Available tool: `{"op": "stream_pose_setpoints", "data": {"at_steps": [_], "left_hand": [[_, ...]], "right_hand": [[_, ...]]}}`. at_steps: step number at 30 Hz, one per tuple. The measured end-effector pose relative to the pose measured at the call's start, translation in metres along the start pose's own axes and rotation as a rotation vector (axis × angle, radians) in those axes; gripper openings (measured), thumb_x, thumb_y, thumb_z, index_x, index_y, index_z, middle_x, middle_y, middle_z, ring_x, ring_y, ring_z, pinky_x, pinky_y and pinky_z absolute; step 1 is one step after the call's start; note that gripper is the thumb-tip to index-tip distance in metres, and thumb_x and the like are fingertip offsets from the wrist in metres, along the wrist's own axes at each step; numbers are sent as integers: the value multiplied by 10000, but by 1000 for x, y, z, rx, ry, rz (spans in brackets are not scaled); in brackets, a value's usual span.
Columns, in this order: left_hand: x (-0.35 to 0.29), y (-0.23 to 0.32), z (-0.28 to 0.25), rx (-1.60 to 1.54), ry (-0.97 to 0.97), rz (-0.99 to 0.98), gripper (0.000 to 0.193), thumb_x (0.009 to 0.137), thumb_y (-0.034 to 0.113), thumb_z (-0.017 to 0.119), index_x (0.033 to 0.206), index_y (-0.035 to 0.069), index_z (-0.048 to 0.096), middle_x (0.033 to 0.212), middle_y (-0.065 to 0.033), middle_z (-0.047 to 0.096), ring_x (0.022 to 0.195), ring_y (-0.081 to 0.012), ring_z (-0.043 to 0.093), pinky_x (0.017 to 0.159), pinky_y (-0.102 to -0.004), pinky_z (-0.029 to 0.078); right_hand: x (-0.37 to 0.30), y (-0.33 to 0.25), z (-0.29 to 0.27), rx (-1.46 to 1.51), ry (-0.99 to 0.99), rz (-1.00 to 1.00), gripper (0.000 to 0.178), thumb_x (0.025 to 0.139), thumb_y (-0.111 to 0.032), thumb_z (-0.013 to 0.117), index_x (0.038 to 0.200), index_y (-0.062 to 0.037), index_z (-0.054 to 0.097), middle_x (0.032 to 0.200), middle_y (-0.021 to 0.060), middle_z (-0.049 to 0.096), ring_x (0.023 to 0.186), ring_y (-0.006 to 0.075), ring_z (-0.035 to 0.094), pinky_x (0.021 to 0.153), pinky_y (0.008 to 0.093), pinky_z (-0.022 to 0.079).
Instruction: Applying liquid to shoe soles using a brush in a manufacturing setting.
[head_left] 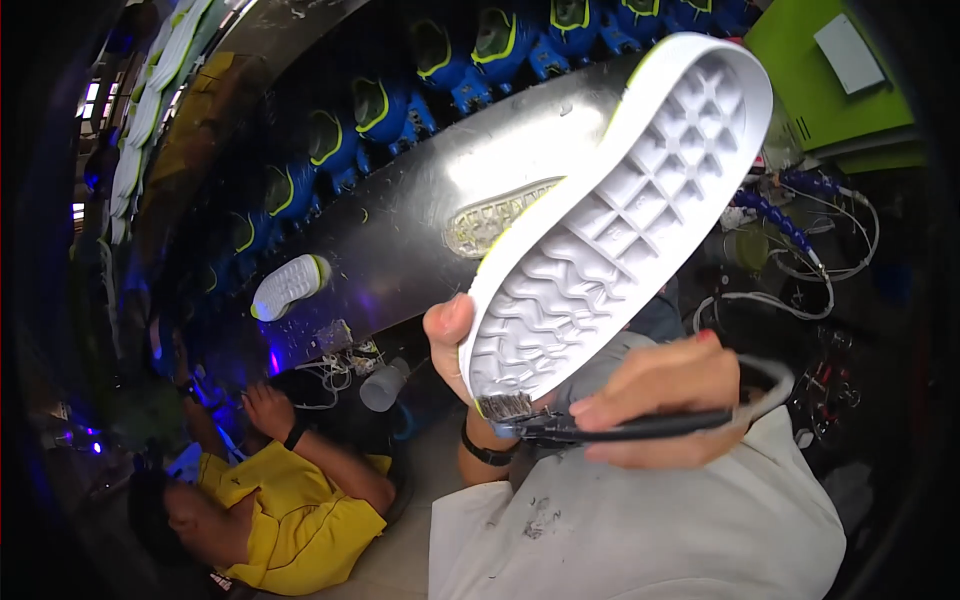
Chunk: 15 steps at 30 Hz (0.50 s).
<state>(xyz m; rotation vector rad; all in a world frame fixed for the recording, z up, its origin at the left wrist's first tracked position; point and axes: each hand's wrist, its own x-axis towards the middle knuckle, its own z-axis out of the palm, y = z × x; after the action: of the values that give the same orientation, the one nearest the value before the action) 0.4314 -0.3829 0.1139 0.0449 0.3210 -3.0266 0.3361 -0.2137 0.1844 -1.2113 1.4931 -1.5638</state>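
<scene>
A large white shoe sole is held up at a slant in my left hand, whose fingers wrap round its lower left edge. The ribbed and gridded inside of the sole faces me. My right hand is closed round the dark handle of a brush, with a pale hose trailing from its back end. The brush's dark bristles rest against the sole's lower end, inside the rim. A second sole, yellowish and partly hidden behind the white one, lies on the metal bench.
Another white sole lies farther left on the bench. Several blue shoe uppers stand in a row behind it. At the lower left sits a person in a yellow shirt. Blue coiled hoses hang at the right, below a green cabinet.
</scene>
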Motion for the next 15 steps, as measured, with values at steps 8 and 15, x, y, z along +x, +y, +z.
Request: {"op": "stream_pose_setpoints", "data": {"at_steps": [8,15], "left_hand": [[19,-1,2,426,143,173,902,873,554,493,1501,-62,297,1436,-333,442,1190,-594,511,901,-578,545],[33,-22,26,511,182,300,853,864,532,426,1474,-61,353,1346,-275,561,1090,-423,648,868,-512,571]], "right_hand": [[29,-8,-45,303,719,214,201,759,43,774,946,55,701,847,127,726,694,146,683,643,251,542],[45,26,-44,17,352,-84,160,809,11,738,969,12,742,867,89,733,772,141,686,720,236,526]]}}
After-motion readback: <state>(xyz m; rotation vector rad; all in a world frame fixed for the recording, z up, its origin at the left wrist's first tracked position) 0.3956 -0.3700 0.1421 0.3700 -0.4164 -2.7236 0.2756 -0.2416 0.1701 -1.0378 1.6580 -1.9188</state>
